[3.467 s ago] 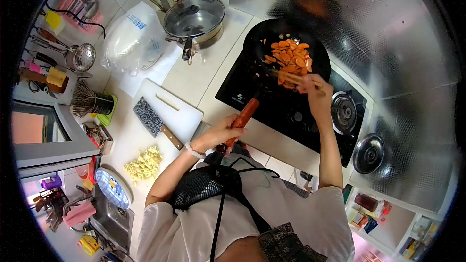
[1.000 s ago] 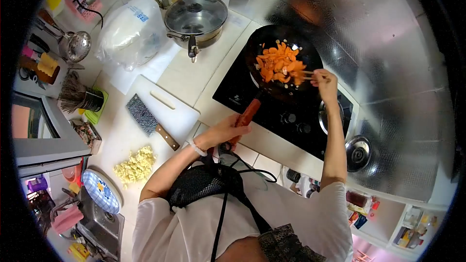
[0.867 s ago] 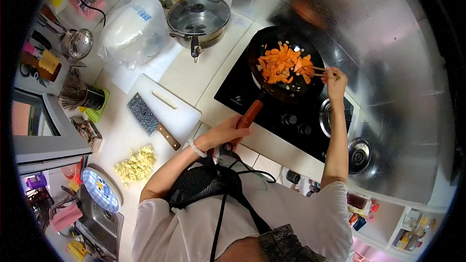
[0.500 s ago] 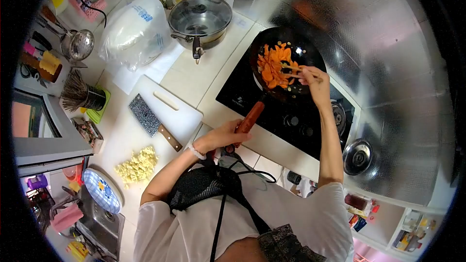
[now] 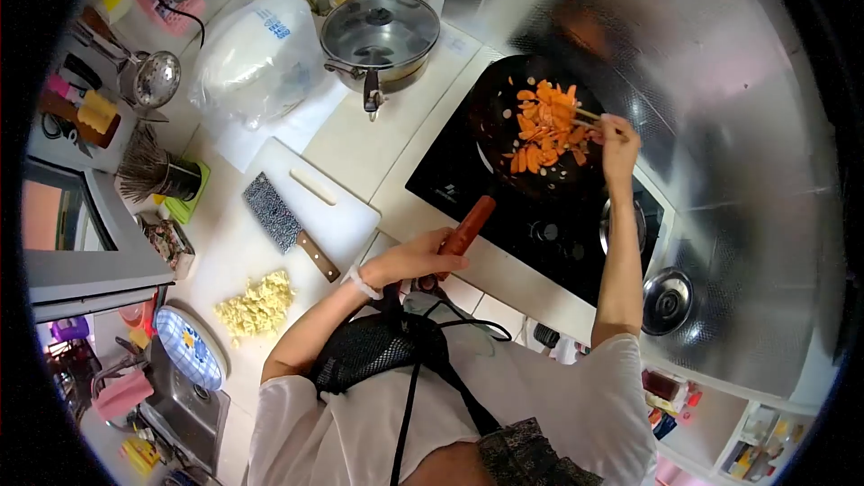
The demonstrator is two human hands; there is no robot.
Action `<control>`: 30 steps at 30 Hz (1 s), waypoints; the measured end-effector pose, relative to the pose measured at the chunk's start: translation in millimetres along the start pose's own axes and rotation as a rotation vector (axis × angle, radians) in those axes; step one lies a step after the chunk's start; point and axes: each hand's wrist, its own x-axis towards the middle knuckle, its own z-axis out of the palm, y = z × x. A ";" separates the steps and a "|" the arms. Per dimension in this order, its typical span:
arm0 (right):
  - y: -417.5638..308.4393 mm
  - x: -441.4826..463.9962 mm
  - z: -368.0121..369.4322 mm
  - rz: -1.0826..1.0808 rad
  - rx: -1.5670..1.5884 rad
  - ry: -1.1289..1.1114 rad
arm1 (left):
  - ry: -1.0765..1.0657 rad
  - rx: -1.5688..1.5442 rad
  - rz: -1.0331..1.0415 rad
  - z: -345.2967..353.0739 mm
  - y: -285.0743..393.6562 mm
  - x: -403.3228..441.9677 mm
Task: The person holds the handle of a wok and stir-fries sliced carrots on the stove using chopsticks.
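My left hand [image 5: 412,257] is closed around the reddish-brown wooden handle [image 5: 470,223] of a black wok [image 5: 497,99]. Sliced carrots [image 5: 546,126] lie heaped in the wok, with small pale pieces scattered around them. Over the wok's right side, my right hand [image 5: 619,146] grips a pair of wooden chopsticks [image 5: 587,117]. Their tips reach in among the carrot slices. Below the wok is a black cooktop [image 5: 450,175], whose other burner lies partly behind my right forearm.
A lidded glass-topped pot [image 5: 382,31] stands beyond the cooktop's left side. On the left counter are a white cutting board [image 5: 337,184] with a cleaver [image 5: 279,216], chopped pale yellow pieces [image 5: 256,306], a plastic bag [image 5: 256,63] and a blue-patterned plate [image 5: 191,346] by the sink.
The carrot slices have shifted and spread to the right in the wok. My right hand has moved slightly right with the chopsticks. My left hand keeps its hold on the handle.
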 end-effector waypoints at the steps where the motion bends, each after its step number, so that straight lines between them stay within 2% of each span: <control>1: 4.8 3.9 1.1 0.003 -0.001 -0.003 | 0.000 -0.003 -0.002 0.3 1.6 -1.0; 4: 9.5 13.7 8.3 -0.030 -0.078 0.012 | -0.015 0.048 -0.032 -0.9 7.4 0.5; 6: 13.7 6.8 25.7 -0.009 0.024 -0.038 | -0.008 0.065 -0.029 -0.9 3.5 2.1; 8: 36.3 4.1 30.7 -0.135 -0.081 -0.131 | -0.015 0.051 -0.024 -0.5 1.1 4.8; 10: -16.1 -13.8 26.8 0.207 0.118 -0.370 | -0.013 0.033 -0.018 -2.1 -1.5 6.0; 12: -40.8 -9.2 18.5 0.300 0.160 -0.328 | -0.030 0.020 0.012 -2.9 -4.2 5.8; 14: -36.8 6.8 6.5 0.164 0.153 -0.227 | -0.017 0.028 0.013 -1.2 -2.0 5.2; 16: -29.8 22.5 -2.1 0.036 -0.044 -0.050 | -0.006 0.037 0.017 0.0 1.6 4.7; 20: 42.7 30.9 0.5 -0.098 -0.119 -0.036 | -0.026 0.038 0.002 -0.9 1.6 4.8; 22: 27.4 12.7 12.6 -0.126 -0.145 -0.169 | -0.022 0.039 0.023 -1.7 0.2 5.7; 23: 21.4 9.3 17.1 0.068 -0.051 -0.275 | -0.025 0.035 0.026 -1.8 -0.8 4.9; 26: -0.9 20.5 16.7 0.174 0.086 -0.299 | -0.013 0.025 0.022 0.9 6.7 1.4; 28: -20.9 28.8 18.3 0.103 0.136 -0.164 | 0.001 0.019 0.016 2.5 11.2 -0.2; 30: -11.7 41.4 19.0 -0.002 0.013 -0.128 | 0.008 0.009 -0.010 3.3 12.0 -1.4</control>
